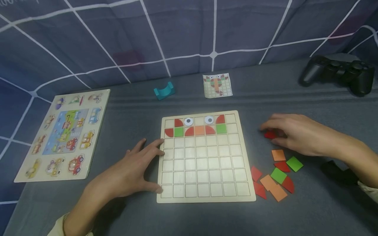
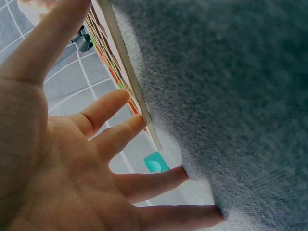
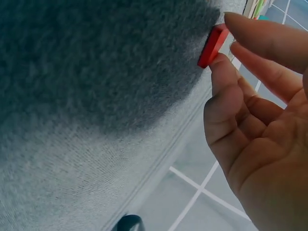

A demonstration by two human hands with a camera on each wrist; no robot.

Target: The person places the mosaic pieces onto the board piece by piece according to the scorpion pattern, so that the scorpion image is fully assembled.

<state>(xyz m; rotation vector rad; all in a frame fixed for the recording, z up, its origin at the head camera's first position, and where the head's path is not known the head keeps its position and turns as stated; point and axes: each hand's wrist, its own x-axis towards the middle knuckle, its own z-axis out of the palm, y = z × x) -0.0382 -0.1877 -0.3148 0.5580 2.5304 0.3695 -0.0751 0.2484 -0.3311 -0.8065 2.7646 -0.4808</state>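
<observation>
A wooden grid board [image 1: 203,164] lies in the middle of the head view, its top two rows partly filled with red, green and orange pieces and two eye discs. Against its left edge rests my left hand [image 1: 127,170], fingers spread; in the left wrist view thumb and two fingertips touch the board's edge [image 2: 130,72]. To the right of the board, my right hand [image 1: 298,132] pinches a red piece [image 1: 270,134] at the table surface. The right wrist view shows this red piece [image 3: 212,45] between thumb and a curled finger.
Loose red, green [image 1: 294,164] and orange pieces [image 1: 277,191] lie right of the board. Behind it are a printed pattern card [image 1: 218,86] and a teal curved block [image 1: 164,91]. A vehicle puzzle [image 1: 97,131] lies left; a black game controller [image 1: 336,73] sits back right.
</observation>
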